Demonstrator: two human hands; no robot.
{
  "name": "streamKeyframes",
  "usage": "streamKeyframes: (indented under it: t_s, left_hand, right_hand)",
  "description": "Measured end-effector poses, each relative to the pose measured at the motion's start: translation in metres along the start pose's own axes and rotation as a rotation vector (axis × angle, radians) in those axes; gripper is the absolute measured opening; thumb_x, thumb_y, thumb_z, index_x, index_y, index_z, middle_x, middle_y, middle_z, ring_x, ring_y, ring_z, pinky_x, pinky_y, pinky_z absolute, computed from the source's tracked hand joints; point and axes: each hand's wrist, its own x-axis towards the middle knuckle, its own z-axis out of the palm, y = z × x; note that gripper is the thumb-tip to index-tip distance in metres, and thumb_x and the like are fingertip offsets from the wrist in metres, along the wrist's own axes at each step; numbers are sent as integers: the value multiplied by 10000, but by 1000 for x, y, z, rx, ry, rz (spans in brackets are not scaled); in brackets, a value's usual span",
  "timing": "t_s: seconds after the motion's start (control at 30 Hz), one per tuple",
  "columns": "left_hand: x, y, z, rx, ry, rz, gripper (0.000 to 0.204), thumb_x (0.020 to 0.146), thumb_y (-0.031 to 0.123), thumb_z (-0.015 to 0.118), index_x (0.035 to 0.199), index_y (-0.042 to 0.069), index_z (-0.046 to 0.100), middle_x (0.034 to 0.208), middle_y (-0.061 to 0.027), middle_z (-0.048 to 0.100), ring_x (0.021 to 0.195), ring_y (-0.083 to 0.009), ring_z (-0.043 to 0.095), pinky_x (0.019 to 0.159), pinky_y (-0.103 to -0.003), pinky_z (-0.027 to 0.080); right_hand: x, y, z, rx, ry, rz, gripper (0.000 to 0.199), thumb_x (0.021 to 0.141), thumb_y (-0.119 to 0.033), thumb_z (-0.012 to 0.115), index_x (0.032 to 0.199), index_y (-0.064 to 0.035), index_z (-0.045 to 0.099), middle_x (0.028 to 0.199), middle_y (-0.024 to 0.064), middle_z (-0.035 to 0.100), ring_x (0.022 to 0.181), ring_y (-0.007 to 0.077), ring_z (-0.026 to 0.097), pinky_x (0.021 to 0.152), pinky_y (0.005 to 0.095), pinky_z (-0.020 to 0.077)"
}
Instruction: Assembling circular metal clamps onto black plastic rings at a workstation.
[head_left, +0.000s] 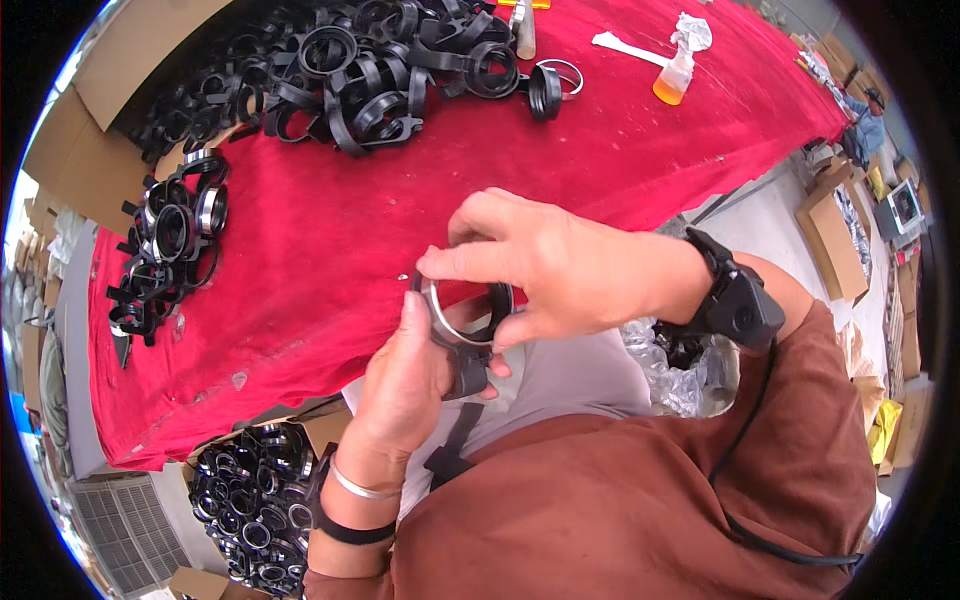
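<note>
We count one black clamp fitting (470, 368) with a silver band, held between two hands over the near edge of the desk (330, 220), which is draped in one red cloth (270, 300). The fingers of the left hand (400, 385) close about its near left side, thumb upright against the rim; the fingers of the right hand (545, 250) are spread moderately wide, gripping the ring across its opening.

At the far left of the desk we see one large pile of black fittings (385, 110), too overlapped to count. Nearer, along the left edge, lies one smaller cluster of banded fittings (172, 232), likewise uncountable. Just right of the large pile we find one separate black ring (545, 95) and, touching or just beside it, one silver band (578, 78). On the far right are one white spatula-like tool (630, 47) and one bottle (673, 83) of orange liquid topped with white material.

Near left, below the desk, one cardboard box (318, 430) carries many banded fittings; the left forearm stands before its right side. The right hand hides part of the held ring. One clear plastic bag (665, 370) lies right of the lap.
</note>
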Motion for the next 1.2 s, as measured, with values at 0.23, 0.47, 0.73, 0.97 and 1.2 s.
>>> streamKeyframes:
  t_s: [0.23,0.47,0.73,0.97,1.2]
  left_hand:
    - [-16,-10,11,586,261,249,325,995,283,351,1202,35,319,974,-120,553,625,-128,568,502,-246,471]
    - [-28,-7,10,778,326,379,294,905,197,576,1003,-35,423,713,-106,610,597,-153,596,544,-294,479]
    - [-37,2,-12,852,594,745,191,929,85,506,1069,-40,539,795,-30,625,649,-64,543,584,-217,462]
    - [-30,26,-52,827,749,732,198,871,158,608,1003,17,565,670,-127,587,558,-218,595,537,-311,466]
    - [-55,178,-162,2067,1328,842,234,862,180,587,1017,7,557,921,-193,600,842,-349,576,741,-430,450]
  right_hand:
    - [1,0,9,117,54,-53,545,637,-168,778,1106,-21,543,971,170,520,928,339,517,801,409,445]
    - [40,0,36,201,265,157,384,930,-287,465,718,11,582,620,176,542,546,325,545,506,396,426]
    - [87,-8,56,433,352,447,502,959,-303,422,592,17,548,503,181,497,474,311,530,462,386,401]
    - [140,13,84,421,406,425,521,972,-323,372,631,12,580,507,175,522,482,340,555,482,409,417]
    - [185,84,62,-299,320,7,222,840,-175,558,956,15,561,942,186,577,808,360,587,733,416,494]
